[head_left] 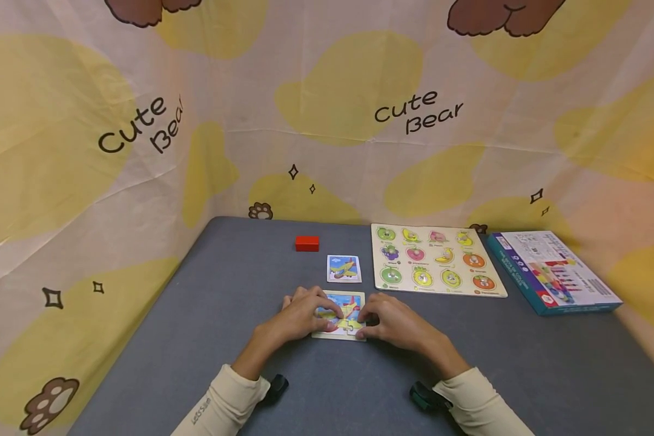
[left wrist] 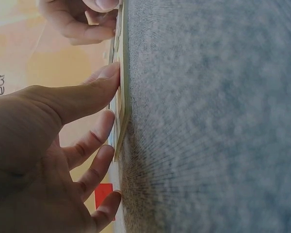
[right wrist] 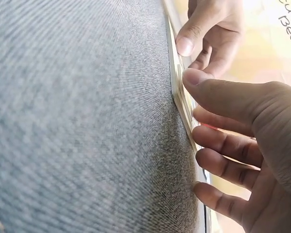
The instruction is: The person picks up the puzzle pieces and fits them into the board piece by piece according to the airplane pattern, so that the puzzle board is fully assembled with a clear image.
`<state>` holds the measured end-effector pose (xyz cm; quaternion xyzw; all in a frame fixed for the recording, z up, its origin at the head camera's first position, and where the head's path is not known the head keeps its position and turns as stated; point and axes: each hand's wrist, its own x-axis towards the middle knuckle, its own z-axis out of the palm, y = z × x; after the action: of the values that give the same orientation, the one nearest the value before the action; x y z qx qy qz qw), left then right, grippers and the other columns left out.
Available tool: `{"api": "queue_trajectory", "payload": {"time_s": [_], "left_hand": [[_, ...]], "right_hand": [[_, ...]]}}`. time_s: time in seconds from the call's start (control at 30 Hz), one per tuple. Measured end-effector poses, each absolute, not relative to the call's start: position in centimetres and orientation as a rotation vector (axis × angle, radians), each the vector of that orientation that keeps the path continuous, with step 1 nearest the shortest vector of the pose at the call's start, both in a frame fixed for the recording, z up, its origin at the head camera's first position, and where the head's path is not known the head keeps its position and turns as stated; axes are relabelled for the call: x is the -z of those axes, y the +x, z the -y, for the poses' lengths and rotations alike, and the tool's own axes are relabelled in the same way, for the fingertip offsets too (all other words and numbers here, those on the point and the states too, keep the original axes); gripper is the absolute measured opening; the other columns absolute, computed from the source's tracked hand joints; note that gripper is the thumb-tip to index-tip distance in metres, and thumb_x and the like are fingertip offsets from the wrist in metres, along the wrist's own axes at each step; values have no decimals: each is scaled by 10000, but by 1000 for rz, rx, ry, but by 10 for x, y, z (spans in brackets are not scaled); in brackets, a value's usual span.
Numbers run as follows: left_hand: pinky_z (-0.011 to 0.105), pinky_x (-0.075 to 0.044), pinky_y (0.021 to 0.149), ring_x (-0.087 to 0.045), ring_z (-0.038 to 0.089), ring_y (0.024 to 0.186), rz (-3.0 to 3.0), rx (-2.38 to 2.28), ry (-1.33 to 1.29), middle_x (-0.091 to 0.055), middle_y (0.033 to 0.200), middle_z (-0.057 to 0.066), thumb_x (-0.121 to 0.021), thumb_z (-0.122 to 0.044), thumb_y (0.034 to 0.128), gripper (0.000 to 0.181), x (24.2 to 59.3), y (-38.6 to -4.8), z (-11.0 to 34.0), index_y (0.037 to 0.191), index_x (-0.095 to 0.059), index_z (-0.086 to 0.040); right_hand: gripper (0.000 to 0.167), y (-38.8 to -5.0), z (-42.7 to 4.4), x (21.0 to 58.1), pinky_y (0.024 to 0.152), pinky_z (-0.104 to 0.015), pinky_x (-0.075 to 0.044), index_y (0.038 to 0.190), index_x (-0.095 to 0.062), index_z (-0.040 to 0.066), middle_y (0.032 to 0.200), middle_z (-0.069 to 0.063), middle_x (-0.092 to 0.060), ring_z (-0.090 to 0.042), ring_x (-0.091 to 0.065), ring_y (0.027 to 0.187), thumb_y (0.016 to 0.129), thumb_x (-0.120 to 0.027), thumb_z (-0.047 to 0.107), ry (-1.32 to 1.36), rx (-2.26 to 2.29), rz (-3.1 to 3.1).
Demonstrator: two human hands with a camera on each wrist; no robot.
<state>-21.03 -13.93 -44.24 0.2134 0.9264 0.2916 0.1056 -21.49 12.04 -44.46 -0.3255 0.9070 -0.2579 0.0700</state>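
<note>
A small jigsaw puzzle (head_left: 350, 301) with a yellow airplane picture in a pale wooden frame lies flat on the table, with visible seams between its pieces. My left hand (head_left: 301, 313) reaches over its left side, thumb and index finger touching the pieces. On the right, my right hand (head_left: 395, 322) touches the lower right piece and edge with thumb and index finger. In the left wrist view, the thumb (left wrist: 109, 77) presses the puzzle's top while the other fingers spread loosely beside it. The right thumb (right wrist: 196, 77) likewise rests on the puzzle in the right wrist view.
A card with the same airplane (head_left: 344, 269) lies just behind the puzzle, and a red block (head_left: 307, 244) sits farther back. Back right are a fruit picture board (head_left: 436, 260) and a flat teal-edged box (head_left: 556, 272). Printed cloth (head_left: 327, 91) hangs around the grey table (head_left: 218, 284).
</note>
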Motion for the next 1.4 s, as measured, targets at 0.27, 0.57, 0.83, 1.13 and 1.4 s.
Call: {"api": "queue_trajectory", "payload": {"time_s": [0.27, 0.57, 0.83, 1.13, 1.4], "left_hand": [[568, -303, 857, -452, 273, 1113, -2738, -859, 648, -599, 1173, 6, -835, -195, 917, 227, 442, -209, 140, 1105, -824, -322], [549, -298, 859, -445, 247, 1092, -2739, -848, 624, -594, 1157, -16, -840, -204, 918, 216, 442, -210, 138, 1096, -827, -326], [547, -293, 851, -440, 250, 1085, -2744, -851, 628, -592, 1146, -12, -840, -208, 918, 211, 443, -210, 138, 1096, -828, -322], [519, -277, 807, -437, 243, 1053, -2748, -888, 673, -586, 1121, -15, -850, -232, 909, 221, 443, -209, 140, 1085, -826, -362], [537, -286, 829, -443, 256, 1063, -2744, -882, 656, -590, 1131, -6, -847, -210, 909, 219, 445, -211, 139, 1099, -830, -316]], "right_hand": [[222, -215, -121, 446, 764, -274, -444, 1150, -822, 203, 966, 92, -630, -101, -551, 874, 950, -813, 299, -1033, 774, -2690], [197, -215, -120, 447, 760, -268, -442, 1142, -835, 208, 959, 89, -612, -80, -538, 866, 959, -802, 272, -1081, 789, -2674], [208, -215, -119, 448, 721, -259, -421, 1148, -836, 213, 933, 79, -596, -104, -535, 837, 948, -814, 268, -1048, 814, -2679], [213, -214, -118, 447, 736, -270, -426, 1159, -836, 221, 936, 105, -598, -91, -529, 848, 957, -801, 278, -1022, 786, -2675], [200, -214, -116, 449, 704, -258, -414, 1142, -847, 227, 902, 128, -584, -83, -517, 815, 953, -808, 281, -1005, 822, -2688]]}}
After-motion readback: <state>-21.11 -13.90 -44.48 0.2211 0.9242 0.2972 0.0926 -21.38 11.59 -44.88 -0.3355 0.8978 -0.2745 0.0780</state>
